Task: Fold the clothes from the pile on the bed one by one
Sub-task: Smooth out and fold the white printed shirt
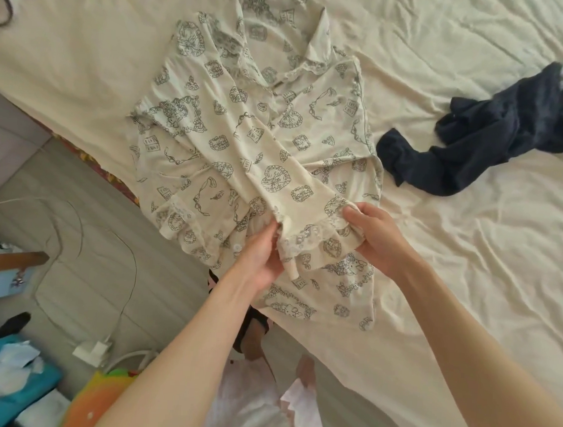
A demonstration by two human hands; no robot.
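A cream pyjama top [245,124] with a grey printed pattern and lace trim lies spread on the bed [448,269], collar at the far end. One long sleeve is laid diagonally across its front. My left hand [260,259] pinches the lace cuff of that sleeve at its left side. My right hand [376,237] grips the same cuff at its right side, fingers curled over the edge. A dark navy garment [490,135] lies crumpled on the bed to the right.
The bed's cream sheet is wrinkled, and its edge runs diagonally at the left. Beside it on the grey floor lie a cable with a white charger [92,350], a blue box with tissues [12,372] and a wooden piece [13,259].
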